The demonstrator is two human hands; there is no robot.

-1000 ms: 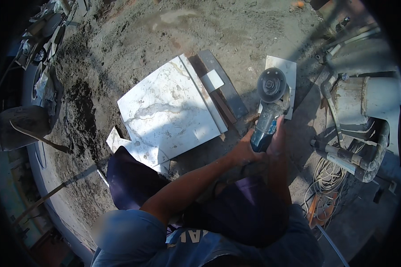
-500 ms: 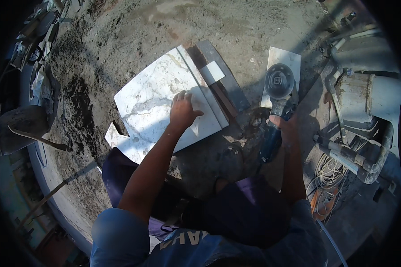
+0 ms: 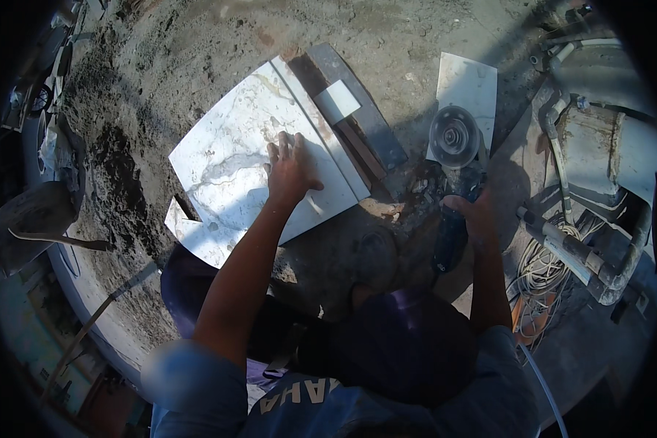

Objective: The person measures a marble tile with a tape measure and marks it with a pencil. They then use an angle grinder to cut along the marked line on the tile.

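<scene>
My left hand [image 3: 292,171] lies with its fingers spread on a large white marbled tile [image 3: 230,135]. The tile has a straight line or edge running along its right side. In my right hand [image 3: 474,212] is a dark angle grinder [image 3: 451,237], gripped round its body. Its round disc [image 3: 454,136] points away from me and hangs over or rests near a narrow white tile strip [image 3: 469,80]; I cannot tell whether they touch. A small white tile piece [image 3: 336,101] sits on a dark grey slab [image 3: 358,95] beside the large tile.
A notched white offcut [image 3: 186,226] lies by my left knee. To the right are a coiled cable [image 3: 547,255], grey pipes [image 3: 558,146] and a dirty white container [image 3: 588,150]. A bucket [image 3: 33,219] stands at the left, near a long stick [image 3: 87,328]. Rough sandy ground surrounds the tiles.
The view has shifted slightly, so the tiles appear higher. My left hand's fingers look more spread on the tile. The grinder stays in my right hand, its disc now lower along the strip.
</scene>
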